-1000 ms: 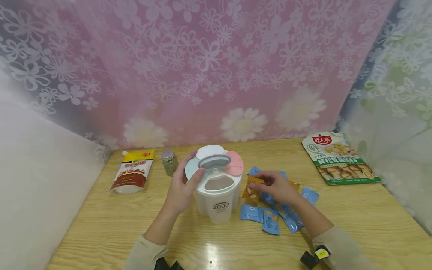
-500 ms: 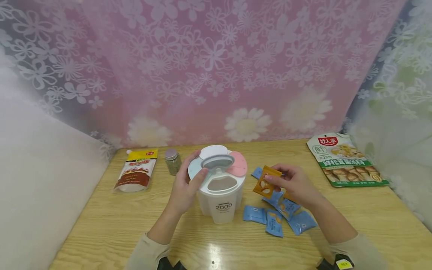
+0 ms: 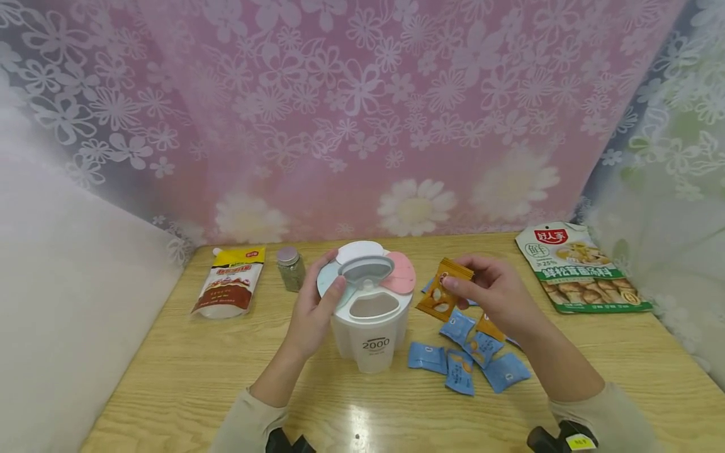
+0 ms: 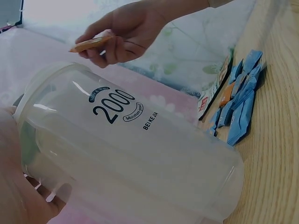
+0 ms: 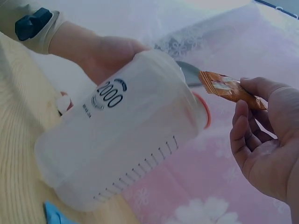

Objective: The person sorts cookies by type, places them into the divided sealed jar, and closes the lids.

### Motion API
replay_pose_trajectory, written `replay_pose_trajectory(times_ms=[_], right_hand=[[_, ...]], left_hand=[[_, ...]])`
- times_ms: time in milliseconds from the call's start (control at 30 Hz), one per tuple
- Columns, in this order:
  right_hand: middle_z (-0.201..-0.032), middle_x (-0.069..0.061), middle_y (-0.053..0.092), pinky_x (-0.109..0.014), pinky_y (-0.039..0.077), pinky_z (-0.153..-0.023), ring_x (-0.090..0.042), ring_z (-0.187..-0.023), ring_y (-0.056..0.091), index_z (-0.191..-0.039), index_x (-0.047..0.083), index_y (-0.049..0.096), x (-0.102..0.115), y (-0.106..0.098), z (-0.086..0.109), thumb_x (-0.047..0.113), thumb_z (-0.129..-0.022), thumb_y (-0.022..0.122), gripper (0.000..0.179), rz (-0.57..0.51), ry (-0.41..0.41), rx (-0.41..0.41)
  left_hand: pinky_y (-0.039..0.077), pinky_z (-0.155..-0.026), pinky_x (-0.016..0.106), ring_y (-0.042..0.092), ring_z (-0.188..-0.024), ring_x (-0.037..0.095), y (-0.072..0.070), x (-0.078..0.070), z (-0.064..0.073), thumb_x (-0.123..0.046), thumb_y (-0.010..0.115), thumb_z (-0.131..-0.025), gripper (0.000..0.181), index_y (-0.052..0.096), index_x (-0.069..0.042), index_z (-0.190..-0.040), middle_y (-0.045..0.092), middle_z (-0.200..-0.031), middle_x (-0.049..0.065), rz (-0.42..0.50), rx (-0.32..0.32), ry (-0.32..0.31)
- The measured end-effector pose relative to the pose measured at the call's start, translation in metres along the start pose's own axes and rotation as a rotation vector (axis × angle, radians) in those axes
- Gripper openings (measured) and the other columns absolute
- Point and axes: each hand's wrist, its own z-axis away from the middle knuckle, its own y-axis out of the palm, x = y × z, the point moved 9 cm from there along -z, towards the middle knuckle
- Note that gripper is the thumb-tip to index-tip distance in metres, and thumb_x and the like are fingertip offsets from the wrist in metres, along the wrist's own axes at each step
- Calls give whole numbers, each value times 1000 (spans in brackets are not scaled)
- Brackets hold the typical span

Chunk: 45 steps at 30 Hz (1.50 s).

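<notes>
My left hand [image 3: 314, 308] grips the upper left side of a translucent storage container [image 3: 375, 352] marked "2000", with its thumb on the lid. The white lid has pale blue, white and pink sections. Its front flap [image 3: 367, 269] stands raised, and the opening [image 3: 374, 306] in front of it is uncovered. My right hand [image 3: 498, 296] pinches an orange snack packet [image 3: 442, 294] between thumb and fingers, held up to the right of the lid. Seen from the right wrist, the orange packet [image 5: 229, 87] is just off the container's top edge.
Several blue packets [image 3: 460, 372] and another orange packet [image 3: 489, 327] lie on the wooden table [image 3: 226, 390] right of the container. A mushroom seasoning pouch [image 3: 583, 270] lies far right. A small jar [image 3: 291, 269] and a yellow-and-brown pouch [image 3: 229, 283] are at the left.
The right hand has lifted the orange packet up from the pile of packets and tilted it. The left hand keeps its grip on the container, and the flap stays raised.
</notes>
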Motion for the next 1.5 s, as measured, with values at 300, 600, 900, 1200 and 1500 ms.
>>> replay_pose_trajectory(times_ms=[300, 600, 900, 1200, 1500], right_hand=[[-86, 1, 67, -29, 46, -53, -14, -60, 50, -105, 5, 70, 20, 19, -12, -4, -97, 57, 17, -47, -62, -17], [-84, 1, 68, -29, 49, -55, -16, -61, 54, -105, 4, 71, 27, 44, -20, -2, -95, 62, 15, -39, -76, -5], [-89, 5, 72, -28, 55, -57, -12, -62, 60, -116, 6, 71, 35, 65, -26, 2, -92, 69, 25, 73, -103, -2], [-79, -5, 69, -30, 52, -49, -17, -57, 61, -106, 10, 72, 23, 76, -26, 12, -90, 74, 16, 329, 11, 91], [-85, -2, 69, -31, 53, -52, -17, -60, 62, -108, 13, 72, 27, 73, -29, 12, -91, 73, 17, 348, -26, 131]], left_hand=[[48, -99, 23, 54, -123, 16, 2, -2, 1, -20, 40, -108, 46, 32, -8, -152, 46, -145, 16, -4, -8, 20], [51, -94, 23, 57, -119, 13, 0, -3, 2, -18, 44, -106, 45, 36, -8, -150, 50, -140, 17, 14, -18, 11], [53, -92, 23, 59, -114, 10, -2, -3, 1, -14, 45, -106, 44, 37, -4, -148, 53, -134, 20, 47, -24, 34], [53, -93, 23, 59, -114, 11, 0, -3, 2, -15, 45, -106, 44, 38, -5, -148, 54, -135, 19, 32, -25, 29], [52, -94, 23, 59, -116, 10, 0, -6, 2, -15, 44, -106, 45, 35, -4, -149, 53, -136, 21, 37, -17, 14]])
